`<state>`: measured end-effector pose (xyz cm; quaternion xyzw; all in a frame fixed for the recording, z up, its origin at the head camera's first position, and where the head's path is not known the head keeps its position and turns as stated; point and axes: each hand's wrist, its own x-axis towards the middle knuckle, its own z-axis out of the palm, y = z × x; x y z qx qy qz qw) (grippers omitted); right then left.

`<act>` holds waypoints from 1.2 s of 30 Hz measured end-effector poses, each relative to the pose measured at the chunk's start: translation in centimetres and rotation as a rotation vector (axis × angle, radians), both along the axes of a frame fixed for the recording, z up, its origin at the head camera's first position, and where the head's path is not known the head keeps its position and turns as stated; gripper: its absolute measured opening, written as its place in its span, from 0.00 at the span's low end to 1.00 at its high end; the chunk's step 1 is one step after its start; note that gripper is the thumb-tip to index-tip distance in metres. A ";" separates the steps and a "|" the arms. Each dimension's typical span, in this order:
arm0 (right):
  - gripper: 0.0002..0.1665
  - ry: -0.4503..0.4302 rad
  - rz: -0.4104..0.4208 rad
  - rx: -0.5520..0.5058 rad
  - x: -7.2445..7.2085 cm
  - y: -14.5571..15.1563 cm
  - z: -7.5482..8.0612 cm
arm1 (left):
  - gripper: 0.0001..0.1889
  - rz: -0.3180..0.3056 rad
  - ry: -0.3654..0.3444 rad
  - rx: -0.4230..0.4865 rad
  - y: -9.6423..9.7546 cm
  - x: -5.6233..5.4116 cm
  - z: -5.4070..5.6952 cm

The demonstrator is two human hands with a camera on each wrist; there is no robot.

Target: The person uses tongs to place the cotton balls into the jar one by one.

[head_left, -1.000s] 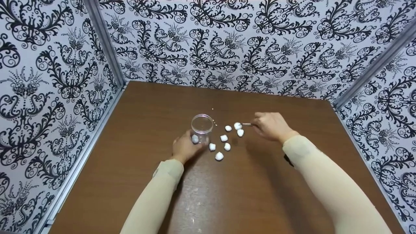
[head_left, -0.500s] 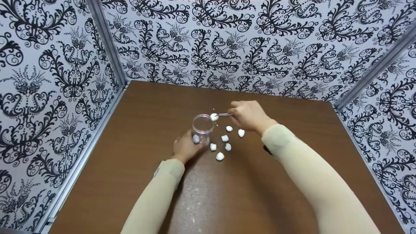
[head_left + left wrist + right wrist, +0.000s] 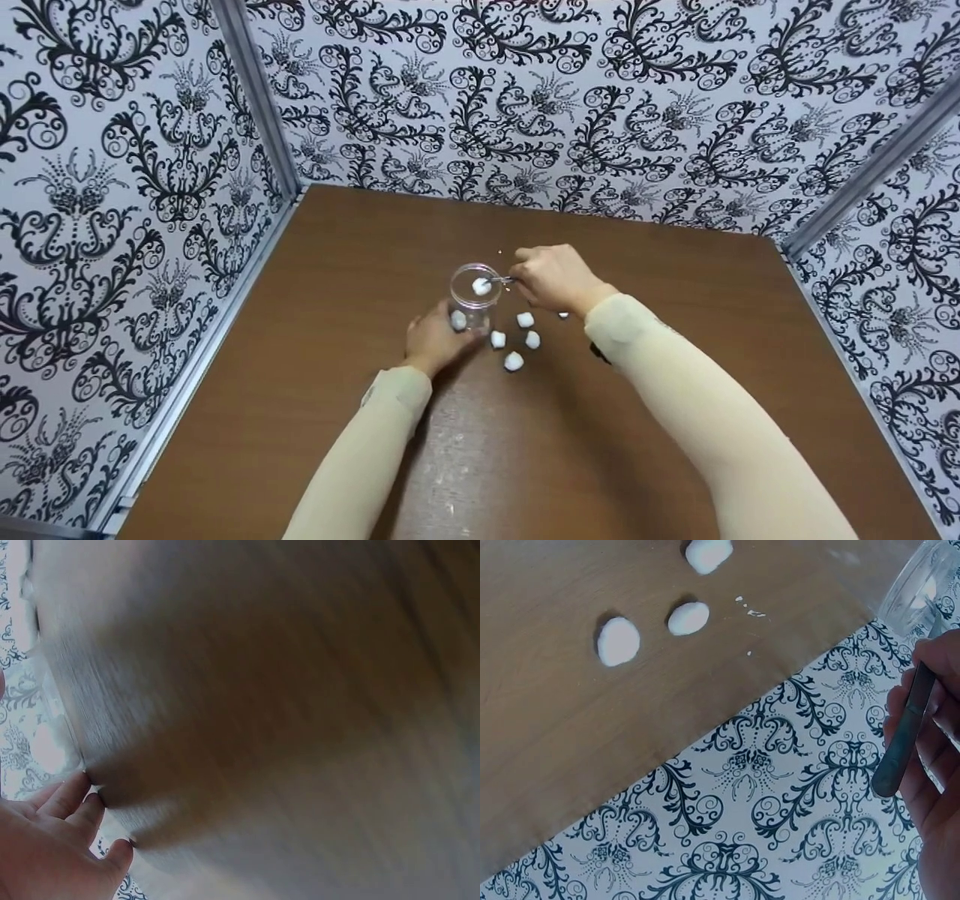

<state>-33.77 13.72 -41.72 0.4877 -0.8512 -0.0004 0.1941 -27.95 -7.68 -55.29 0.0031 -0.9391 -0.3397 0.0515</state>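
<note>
My left hand [image 3: 436, 337] holds the side of a clear plastic jar [image 3: 476, 304] that stands upright on the table. One white cotton ball [image 3: 458, 320] shows through its wall, low on the left. In my right hand [image 3: 556, 279] I pinch metal tweezers [image 3: 909, 731], whose tips reach over the jar's mouth. A cotton ball [image 3: 481, 286] sits at those tips, within the rim as seen from above. The right wrist view shows the tweezers' rounded end and part of the jar [image 3: 900, 600]. Fingertips of my left hand [image 3: 67, 840] touch the jar in the left wrist view.
Several loose cotton balls [image 3: 525, 319] lie right of the jar on the brown wooden table [image 3: 360, 247]. One more cotton ball [image 3: 564, 314] is partly hidden under my right wrist. Small white bits [image 3: 750, 613] are scattered nearby. Patterned walls [image 3: 525, 112] enclose the back and sides.
My right hand has moved left with the tweezers, lifting a cotton ball from the right of the group and bringing it over the jar. My left hand has stayed on the jar.
</note>
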 end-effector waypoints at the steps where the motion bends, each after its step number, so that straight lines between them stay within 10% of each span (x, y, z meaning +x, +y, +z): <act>1: 0.03 -0.002 -0.001 0.000 0.0 0.0 0.0 | 0.42 0.000 0.002 -0.001 0.0 0.0 0.0; 36: 0.05 -0.002 -0.047 -0.052 0.4 5.5 0.1 | 0.40 -0.020 -0.004 0.026 -0.1 0.1 0.0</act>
